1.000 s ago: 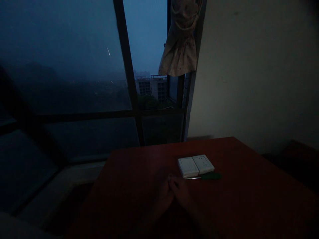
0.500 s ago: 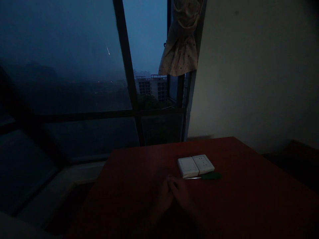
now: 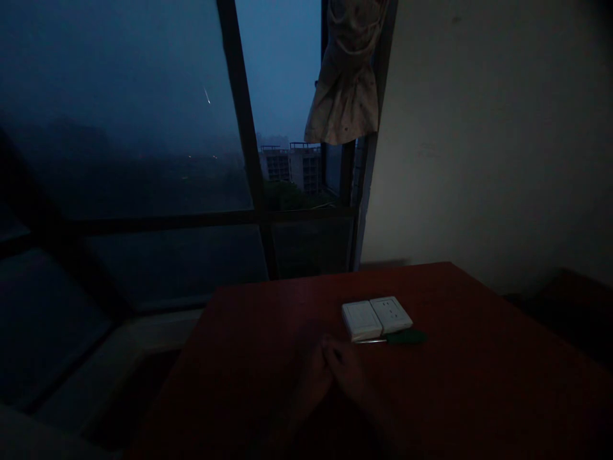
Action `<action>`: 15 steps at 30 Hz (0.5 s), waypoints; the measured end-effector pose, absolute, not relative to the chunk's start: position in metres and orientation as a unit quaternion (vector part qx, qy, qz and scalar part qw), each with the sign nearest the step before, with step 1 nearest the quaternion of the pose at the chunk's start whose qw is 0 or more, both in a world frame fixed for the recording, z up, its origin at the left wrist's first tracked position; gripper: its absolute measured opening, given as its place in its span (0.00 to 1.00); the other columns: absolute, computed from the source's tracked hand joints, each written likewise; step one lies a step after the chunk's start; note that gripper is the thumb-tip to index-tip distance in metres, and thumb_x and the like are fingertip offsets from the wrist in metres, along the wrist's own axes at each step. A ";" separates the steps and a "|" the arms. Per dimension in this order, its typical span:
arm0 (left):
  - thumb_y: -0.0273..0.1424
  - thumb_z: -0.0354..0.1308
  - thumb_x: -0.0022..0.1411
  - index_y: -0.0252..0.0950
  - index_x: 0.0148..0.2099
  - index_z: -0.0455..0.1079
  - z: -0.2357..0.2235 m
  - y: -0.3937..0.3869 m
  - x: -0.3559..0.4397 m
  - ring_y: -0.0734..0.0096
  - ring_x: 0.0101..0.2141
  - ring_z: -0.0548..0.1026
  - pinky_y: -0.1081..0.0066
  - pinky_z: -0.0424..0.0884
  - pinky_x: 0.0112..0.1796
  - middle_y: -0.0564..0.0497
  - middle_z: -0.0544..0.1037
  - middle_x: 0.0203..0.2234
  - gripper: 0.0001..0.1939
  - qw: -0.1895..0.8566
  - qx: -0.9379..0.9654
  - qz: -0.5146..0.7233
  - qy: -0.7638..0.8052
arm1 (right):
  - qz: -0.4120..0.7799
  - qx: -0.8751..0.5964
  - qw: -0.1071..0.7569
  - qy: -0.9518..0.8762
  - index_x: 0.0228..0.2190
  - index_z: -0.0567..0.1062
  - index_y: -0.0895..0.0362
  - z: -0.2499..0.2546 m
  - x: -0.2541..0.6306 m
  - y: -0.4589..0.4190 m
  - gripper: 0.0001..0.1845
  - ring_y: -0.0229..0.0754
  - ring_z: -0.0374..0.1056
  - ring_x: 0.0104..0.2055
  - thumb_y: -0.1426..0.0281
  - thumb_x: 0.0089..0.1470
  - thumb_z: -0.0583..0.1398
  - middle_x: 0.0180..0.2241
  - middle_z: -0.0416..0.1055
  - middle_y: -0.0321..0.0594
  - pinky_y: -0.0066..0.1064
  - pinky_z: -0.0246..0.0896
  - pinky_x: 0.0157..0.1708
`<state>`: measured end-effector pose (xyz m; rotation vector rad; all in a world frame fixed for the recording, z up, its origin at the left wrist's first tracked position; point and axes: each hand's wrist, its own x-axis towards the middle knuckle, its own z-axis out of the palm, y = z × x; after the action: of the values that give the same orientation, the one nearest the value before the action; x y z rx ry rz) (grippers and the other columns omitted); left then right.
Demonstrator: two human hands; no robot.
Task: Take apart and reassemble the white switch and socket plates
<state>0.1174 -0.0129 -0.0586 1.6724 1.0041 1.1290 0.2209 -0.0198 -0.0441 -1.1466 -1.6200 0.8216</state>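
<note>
My left hand (image 3: 315,364) and my right hand (image 3: 345,367) are clasped together over the table, fingers folded closed against each other. No object shows in either one, though the dim light hides the finger detail. Just beyond and to the right lie two white wall plates side by side: a switch plate (image 3: 363,319) with a plain face, and a socket plate (image 3: 391,313) with pin holes. Along their near edge rests a screwdriver (image 3: 405,337) with a green handle, its metal shaft pointing left toward my right hand, not touched by it.
The reddish-brown table (image 3: 268,319) stands against a dark-framed window (image 3: 258,217) and a pale wall (image 3: 479,140). A knotted curtain (image 3: 347,96) hangs at the window's right side, above the table. The room is very dark.
</note>
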 end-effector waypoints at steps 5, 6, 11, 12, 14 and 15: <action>0.28 0.49 0.57 0.35 0.38 0.68 -0.054 -0.015 0.116 0.65 0.37 0.73 0.66 0.68 0.42 0.47 0.76 0.36 0.08 0.433 0.673 0.449 0.397 | 0.324 -0.468 0.472 -0.673 0.21 0.69 0.57 -0.042 0.222 -0.021 0.21 0.38 0.64 0.27 0.60 0.59 0.49 0.23 0.69 0.36 0.27 0.55 0.27; 0.28 0.49 0.58 0.35 0.38 0.69 -0.054 -0.015 0.116 0.65 0.38 0.73 0.66 0.68 0.43 0.47 0.76 0.37 0.08 0.435 0.673 0.448 0.396 | 0.323 -0.467 0.472 -0.675 0.21 0.69 0.57 -0.042 0.222 -0.021 0.21 0.38 0.64 0.27 0.60 0.59 0.49 0.23 0.69 0.36 0.26 0.56 0.28; 0.27 0.50 0.57 0.35 0.39 0.69 -0.058 -0.016 0.115 0.64 0.37 0.73 0.66 0.68 0.42 0.46 0.76 0.37 0.09 0.434 0.671 0.445 0.404 | 0.312 -0.459 0.470 -0.687 0.21 0.69 0.57 -0.040 0.222 -0.021 0.21 0.37 0.63 0.26 0.61 0.60 0.48 0.23 0.68 0.36 0.26 0.56 0.27; 0.27 0.50 0.57 0.35 0.39 0.69 -0.059 -0.016 0.115 0.64 0.37 0.73 0.66 0.68 0.42 0.46 0.76 0.37 0.09 0.432 0.671 0.445 0.406 | 0.309 -0.458 0.469 -0.689 0.21 0.69 0.57 -0.040 0.222 -0.021 0.21 0.38 0.64 0.26 0.61 0.60 0.48 0.23 0.69 0.36 0.27 0.56 0.28; 0.28 0.49 0.58 0.35 0.40 0.69 -0.061 -0.015 0.115 0.64 0.38 0.73 0.65 0.68 0.42 0.46 0.76 0.37 0.09 0.430 0.670 0.446 0.410 | 0.303 -0.461 0.468 -0.691 0.22 0.70 0.57 -0.040 0.222 -0.021 0.21 0.38 0.64 0.27 0.62 0.60 0.48 0.24 0.70 0.37 0.27 0.56 0.29; 0.28 0.49 0.59 0.35 0.40 0.70 -0.062 -0.015 0.114 0.64 0.38 0.73 0.65 0.68 0.43 0.46 0.76 0.37 0.09 0.430 0.670 0.445 0.410 | 0.300 -0.464 0.467 -0.690 0.21 0.70 0.57 -0.040 0.222 -0.022 0.21 0.38 0.63 0.26 0.61 0.60 0.48 0.24 0.70 0.37 0.28 0.56 0.29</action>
<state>0.1145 -0.0154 -0.0617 1.6721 1.0229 1.1116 0.2220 -0.0216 -0.0401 -1.1384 -1.6932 0.7370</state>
